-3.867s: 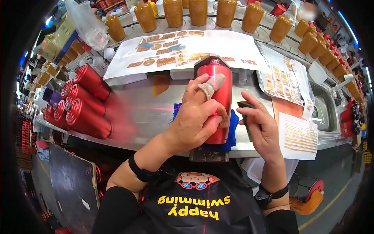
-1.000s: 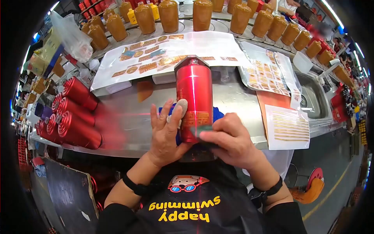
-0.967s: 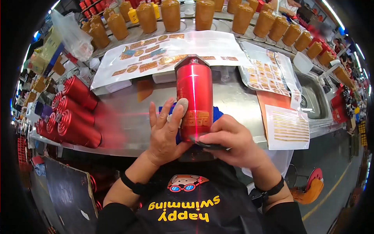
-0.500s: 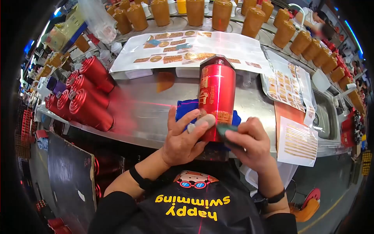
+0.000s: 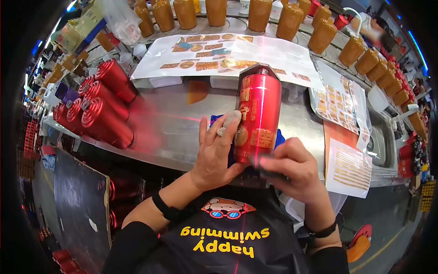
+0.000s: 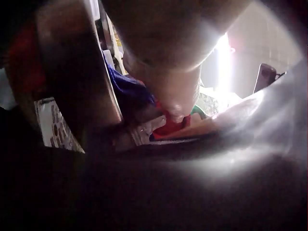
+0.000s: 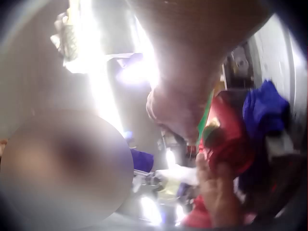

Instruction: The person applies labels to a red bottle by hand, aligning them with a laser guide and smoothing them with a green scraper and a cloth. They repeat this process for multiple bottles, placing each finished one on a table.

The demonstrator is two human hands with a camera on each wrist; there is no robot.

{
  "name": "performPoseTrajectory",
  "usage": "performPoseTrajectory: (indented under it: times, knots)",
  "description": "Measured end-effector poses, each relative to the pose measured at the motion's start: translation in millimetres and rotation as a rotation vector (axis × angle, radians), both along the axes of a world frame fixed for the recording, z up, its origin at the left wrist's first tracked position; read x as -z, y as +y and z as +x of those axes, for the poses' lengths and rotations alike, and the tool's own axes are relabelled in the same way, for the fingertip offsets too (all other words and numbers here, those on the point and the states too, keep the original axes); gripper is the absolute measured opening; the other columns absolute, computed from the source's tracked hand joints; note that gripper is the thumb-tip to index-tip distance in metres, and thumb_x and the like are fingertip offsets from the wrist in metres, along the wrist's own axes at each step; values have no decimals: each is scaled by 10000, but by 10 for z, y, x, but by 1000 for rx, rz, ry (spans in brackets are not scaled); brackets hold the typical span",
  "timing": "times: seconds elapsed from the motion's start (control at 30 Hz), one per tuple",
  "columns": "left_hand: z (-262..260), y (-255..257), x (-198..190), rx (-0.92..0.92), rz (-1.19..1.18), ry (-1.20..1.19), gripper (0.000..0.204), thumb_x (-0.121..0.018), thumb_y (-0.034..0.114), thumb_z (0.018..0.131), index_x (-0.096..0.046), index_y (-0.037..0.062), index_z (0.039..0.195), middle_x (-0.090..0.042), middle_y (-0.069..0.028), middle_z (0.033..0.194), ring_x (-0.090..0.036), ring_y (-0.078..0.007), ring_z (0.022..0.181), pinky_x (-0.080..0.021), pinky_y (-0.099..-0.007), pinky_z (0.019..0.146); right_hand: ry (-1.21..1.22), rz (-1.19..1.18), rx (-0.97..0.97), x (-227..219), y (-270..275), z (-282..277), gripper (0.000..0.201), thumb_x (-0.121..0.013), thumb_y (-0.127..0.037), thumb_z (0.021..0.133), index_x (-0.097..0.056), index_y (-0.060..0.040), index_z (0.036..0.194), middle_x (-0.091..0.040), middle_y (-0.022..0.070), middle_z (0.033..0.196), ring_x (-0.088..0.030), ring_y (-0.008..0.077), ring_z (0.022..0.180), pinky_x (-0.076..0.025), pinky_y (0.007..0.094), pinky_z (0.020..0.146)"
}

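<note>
Far left, a dark board (image 5: 82, 205) stands below the bench edge; above it, on the steel worktop (image 5: 178, 125), a stack of red bottles (image 5: 107, 118) lies on its side, ringed ends toward the left; right of these, a brown translucent piece (image 5: 197, 92) lies flat, just short of a long white sheet (image 5: 278, 51) printed with gold decals.

Left hand (image 5: 213, 153) open along the near bottle's left flank, fingers straight, a beige finger cover (image 5: 233, 118) touching the side, thumb by the near end; it grasps nothing. The decorated red bottle (image 5: 265, 107) lies between the two hands, neck away from the person, gold decals on its left side and near part; blue cloth (image 5: 279, 138) shows to either side of it.

Right hand (image 5: 297, 171) curled, pinching a thin green scraper (image 7: 206, 115) at the bottle's near end; blurred from overhead, so contact is unclear.

Farther right, a metal tray (image 5: 315, 106) of decal sheets; nearer the person, a white sheet with gold stripes (image 5: 350, 166); last, a sink (image 5: 379, 132).
</note>
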State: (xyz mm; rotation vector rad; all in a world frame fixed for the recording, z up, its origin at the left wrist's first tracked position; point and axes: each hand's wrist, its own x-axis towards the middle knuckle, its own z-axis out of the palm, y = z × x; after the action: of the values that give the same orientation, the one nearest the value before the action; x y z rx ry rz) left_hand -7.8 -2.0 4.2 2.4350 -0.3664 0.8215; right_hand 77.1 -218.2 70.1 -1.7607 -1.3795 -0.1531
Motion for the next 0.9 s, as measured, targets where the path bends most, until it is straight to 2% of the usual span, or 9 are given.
performPoseTrajectory:
  times: [0.17, 0.33, 0.43, 0.47, 0.57, 0.7, 0.77, 0.83, 0.9]
  knots:
    - [75, -76, -30, 28, 32, -39, 1006, -776, 399, 777, -236, -23, 1514, -395, -248, 1486, -365, -425, 1380, -87, -650, 1139, 868, 356, 250, 139, 41, -125, 145, -670, -125, 933, -638, -4, 1007, -649, 12, 835, -574, 53, 751, -468, 213, 646]
    - [125, -65, 55, 43, 15, -15, 1052, -756, 457, 793, -185, -29, 1531, -374, -260, 1501, -381, -417, 1383, -80, -643, 1144, 1094, 399, 381, 543, 5, -103, 187, -691, -158, 939, -626, 2, 1010, -642, 1, 856, -550, 42, 752, -465, 201, 659]
    - [114, -63, 108, 52, -20, -10, 1065, -749, 464, 802, -159, -31, 1537, -368, -261, 1505, -382, -415, 1385, -82, -635, 1148, 718, 403, 522, 542, -38, 26, 163, -704, -136, 921, -635, -7, 993, -625, 9, 849, -548, 80, 738, -458, 230, 657]
    - [101, -59, 103, 57, -46, 2, 1067, -750, 459, 802, -154, -31, 1538, -368, -261, 1506, -376, -415, 1388, -84, -633, 1149, 238, 308, 579, 480, -33, 109, 177, -734, -63, 854, -655, -31, 1010, -596, 35, 839, -551, 157, 743, -447, 274, 647]
    - [47, 22, 142, 17, -65, 53, 1064, -755, 440, 801, -151, -31, 1539, -370, -259, 1504, -362, -411, 1398, -91, -632, 1147, -201, 90, 264, 241, -20, -1, 325, -784, -20, 719, -686, -76, 1024, -581, 73, 867, -556, 239, 787, -428, 319, 618]
    - [24, 7, 40, 0, -29, 64, 1060, -768, 417, 789, -166, -38, 1533, -370, -251, 1504, -347, -407, 1406, -99, -633, 1144, 369, -82, 52, -98, -43, 108, 206, -757, -11, 756, -699, -43, 951, -585, 54, 787, -555, 140, 696, -405, 280, 597]
    - [27, -1, -99, 3, 31, 18, 1063, -772, 415, 781, -174, -44, 1529, -368, -248, 1505, -343, -407, 1407, -101, -636, 1141, 620, 191, 423, 27, 154, 225, 138, -734, -46, 798, -685, -15, 924, -597, 60, 766, -561, 132, 691, -415, 275, 609]
    - [46, 26, -113, 5, 22, -2, 1068, -780, 411, 771, -181, -46, 1527, -372, -239, 1507, -337, -403, 1411, -101, -639, 1139, 98, 28, 492, -64, 96, 211, 173, -749, -68, 794, -677, -8, 939, -610, 54, 776, -568, 109, 723, -432, 266, 633]
    - [45, 40, 9, 5, -64, 20, 1075, -790, 404, 758, -186, -44, 1527, -382, -222, 1509, -329, -396, 1417, -98, -642, 1138, 335, -48, 140, -159, 110, 100, 211, -764, -92, 792, -670, -7, 960, -619, 55, 787, -580, 113, 748, -444, 262, 651]
